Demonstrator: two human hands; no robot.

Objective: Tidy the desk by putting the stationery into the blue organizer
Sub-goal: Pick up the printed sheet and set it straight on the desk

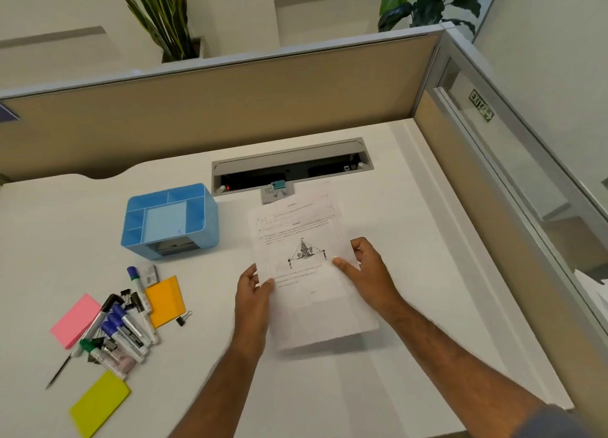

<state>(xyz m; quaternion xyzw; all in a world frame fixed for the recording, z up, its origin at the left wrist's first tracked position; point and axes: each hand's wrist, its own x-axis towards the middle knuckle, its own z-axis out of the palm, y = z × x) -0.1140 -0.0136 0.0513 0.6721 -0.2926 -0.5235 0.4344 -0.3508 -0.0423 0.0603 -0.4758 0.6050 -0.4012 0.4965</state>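
A stack of printed paper sheets is held a little above the white desk. My left hand pinches its left edge and my right hand grips its right edge. The blue organizer stands to the left, its compartments bare. In front of it lies a heap of markers, with binder clips, a pen, and pink, orange and yellow-green sticky-note pads.
A grey cable tray is sunk into the desk behind the paper. Beige partition walls close the desk at the back and right. An eraser lies among the markers.
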